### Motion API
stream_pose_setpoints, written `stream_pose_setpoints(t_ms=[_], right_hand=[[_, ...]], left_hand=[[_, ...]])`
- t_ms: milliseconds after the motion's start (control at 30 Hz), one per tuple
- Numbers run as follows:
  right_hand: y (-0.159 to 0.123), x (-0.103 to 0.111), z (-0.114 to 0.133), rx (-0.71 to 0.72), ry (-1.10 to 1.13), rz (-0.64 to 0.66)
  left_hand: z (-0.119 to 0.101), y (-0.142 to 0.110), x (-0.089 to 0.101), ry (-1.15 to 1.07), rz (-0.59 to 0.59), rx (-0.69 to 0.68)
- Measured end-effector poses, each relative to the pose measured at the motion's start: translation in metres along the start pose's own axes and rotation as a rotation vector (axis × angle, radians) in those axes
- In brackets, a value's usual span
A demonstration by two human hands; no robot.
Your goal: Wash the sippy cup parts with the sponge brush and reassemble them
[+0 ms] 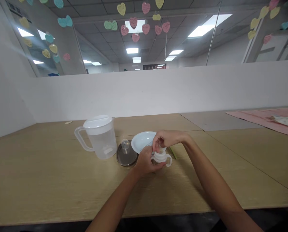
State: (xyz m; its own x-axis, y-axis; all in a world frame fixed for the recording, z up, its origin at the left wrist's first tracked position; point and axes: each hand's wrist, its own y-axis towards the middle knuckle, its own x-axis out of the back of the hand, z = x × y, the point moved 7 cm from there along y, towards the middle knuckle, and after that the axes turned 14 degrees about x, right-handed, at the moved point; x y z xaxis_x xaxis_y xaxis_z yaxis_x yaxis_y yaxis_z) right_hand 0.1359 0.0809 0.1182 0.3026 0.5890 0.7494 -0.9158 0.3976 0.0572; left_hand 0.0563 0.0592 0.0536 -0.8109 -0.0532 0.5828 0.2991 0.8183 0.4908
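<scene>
My left hand [145, 161] is wrapped round a white two-handled sippy cup [160, 156], its thumb along the near side. Over the cup's top, my right hand [167, 138] is closed with bent fingers. Something clear shows at those fingertips, too small and covered to name. Behind both hands a white bowl [142, 138] stands on the table, partly hidden by them. Left of the bowl, a small clear cup [125, 143] stands on a dark round metal plate [126, 158]. A thin green stick-like thing [173, 153] lies right of the sippy cup.
A large clear pitcher [102, 140] with a white lid stands at the left, its handle pointing left. Pink cloth [257, 116] covers the table's far right. The wooden table [62, 180] meets a white wall [144, 93] at the back, with glass above it.
</scene>
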Motion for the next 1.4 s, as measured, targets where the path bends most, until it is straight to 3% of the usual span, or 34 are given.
stream_pose_setpoints(t_ms=[300, 600, 1000, 1200, 1400], right_hand=[[-0.012, -0.002, 0.006, -0.004, 0.073, 0.063], [-0.001, -0.007, 0.021, -0.021, -0.255, 0.057], [-0.006, -0.003, 0.006, -0.264, -0.430, -0.041], [-0.009, -0.003, -0.002, -0.427, -0.309, -0.107], [-0.013, 0.000, -0.003, -0.430, -0.293, -0.095]], left_hand=[[-0.009, 0.003, -0.002, 0.042, 0.069, -0.059], [-0.008, 0.003, -0.001, 0.077, 0.028, -0.010], [-0.010, 0.003, 0.000, 0.073, 0.036, -0.011], [-0.008, 0.001, 0.001, 0.062, 0.007, -0.007], [-0.008, 0.001, 0.000, 0.077, 0.039, 0.016]])
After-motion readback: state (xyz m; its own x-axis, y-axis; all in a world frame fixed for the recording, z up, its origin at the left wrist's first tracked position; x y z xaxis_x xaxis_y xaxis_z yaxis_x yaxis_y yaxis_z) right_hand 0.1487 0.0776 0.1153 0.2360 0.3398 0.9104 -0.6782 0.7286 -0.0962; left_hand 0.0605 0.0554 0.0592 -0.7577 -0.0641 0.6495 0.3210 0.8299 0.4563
